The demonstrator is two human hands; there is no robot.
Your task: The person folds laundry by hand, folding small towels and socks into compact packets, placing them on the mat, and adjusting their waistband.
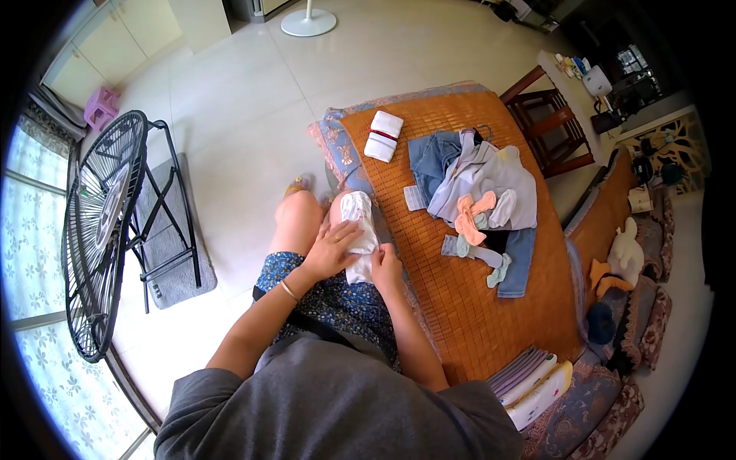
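A white piece of clothing [356, 213] with a faint small print lies in a narrow folded strip along my right thigh. My left hand [334, 248] rests flat on it with the fingers stretched out; a ring and a bracelet show on that side. At the cloth's right edge, my right hand [386, 268] has its fingers closed on the fabric. Which kind of garment it is, I cannot tell. To the right, a loose pile holds a light grey top [483, 180], blue jeans [520, 261], peach socks [471, 217] and pale green socks [498, 271].
The pile lies on a brown woven mat [460, 326], beside a white folded bundle with a dark red band [383, 136]. Folded clothes [537, 383] are stacked at the near right. A black round-backed folding chair [107, 222] stands left, a wooden chair [548, 126] behind the mat.
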